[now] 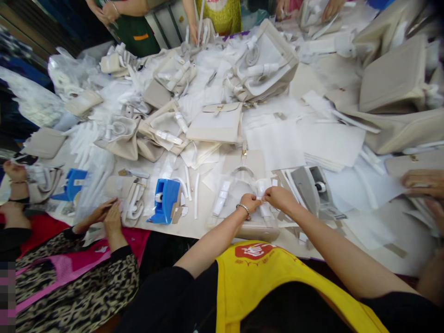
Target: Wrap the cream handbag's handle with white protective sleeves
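A pale beige handbag (255, 230) lies on the table right in front of me, with its curved handle (243, 171) pointing away. One side of its strap carries a white wrap (221, 199). On the other side is a second white wrap (265, 211), where my two hands meet. My left hand (250, 204), with a bracelet at the wrist, is closed, its fingertips pinching at this wrap. From the right, my right hand (278, 198) pinches the same spot with thumb and forefinger. The fingers partly hide what lies between them.
A blue tape dispenser (164, 201) stands left, a grey tape dispenser (314, 192) right. White foam tubes (196, 196) lie nearby. Beyond are several beige bags (217, 122) and white sheets (275, 141). A co-worker's hands (109, 217) work at left; others stand across.
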`<state>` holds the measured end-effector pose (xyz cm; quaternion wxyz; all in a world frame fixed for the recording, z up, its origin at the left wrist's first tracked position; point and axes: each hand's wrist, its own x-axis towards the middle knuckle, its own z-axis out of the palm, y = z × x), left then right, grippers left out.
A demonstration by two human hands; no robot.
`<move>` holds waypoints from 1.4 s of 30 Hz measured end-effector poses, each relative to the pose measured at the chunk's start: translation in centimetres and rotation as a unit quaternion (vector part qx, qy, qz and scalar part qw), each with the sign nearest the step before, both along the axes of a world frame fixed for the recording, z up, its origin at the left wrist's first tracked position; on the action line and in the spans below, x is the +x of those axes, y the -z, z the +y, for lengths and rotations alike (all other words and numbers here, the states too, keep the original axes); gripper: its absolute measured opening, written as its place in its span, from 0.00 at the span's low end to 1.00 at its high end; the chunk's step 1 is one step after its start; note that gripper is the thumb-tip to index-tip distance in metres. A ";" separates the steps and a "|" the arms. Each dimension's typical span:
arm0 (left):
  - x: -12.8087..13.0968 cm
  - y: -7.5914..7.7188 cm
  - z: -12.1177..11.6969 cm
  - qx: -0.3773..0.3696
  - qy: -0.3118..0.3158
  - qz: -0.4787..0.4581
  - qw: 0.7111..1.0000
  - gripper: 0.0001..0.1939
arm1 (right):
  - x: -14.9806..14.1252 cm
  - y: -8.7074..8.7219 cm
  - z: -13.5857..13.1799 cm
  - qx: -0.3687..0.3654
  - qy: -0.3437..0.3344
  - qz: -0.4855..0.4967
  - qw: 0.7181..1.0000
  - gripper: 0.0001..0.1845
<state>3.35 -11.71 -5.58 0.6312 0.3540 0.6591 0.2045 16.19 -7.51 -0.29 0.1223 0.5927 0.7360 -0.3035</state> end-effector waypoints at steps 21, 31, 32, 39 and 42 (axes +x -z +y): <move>0.0 -0.8 0.0 -0.006 -0.058 -0.063 0.996 0.20 | 2.6 2.3 0.8 -0.087 0.130 0.195 0.968 0.08; -0.5 -1.9 -0.9 -0.024 -0.150 -0.331 0.931 0.18 | 3.0 4.7 0.3 -0.235 0.159 0.460 0.841 0.21; -0.6 -2.0 -0.9 -0.027 -0.146 -0.351 0.925 0.17 | 2.7 5.0 -0.1 -0.238 0.164 0.468 0.835 0.21; -1.1 -2.5 -0.9 -0.039 -0.135 -0.370 0.918 0.14 | 1.4 6.2 -1.9 -0.180 0.235 0.529 0.795 0.29; -1.0 -2.5 -0.8 -0.048 -0.143 -0.363 0.920 0.15 | 2.4 5.3 -2.9 -0.006 0.321 0.449 0.834 0.21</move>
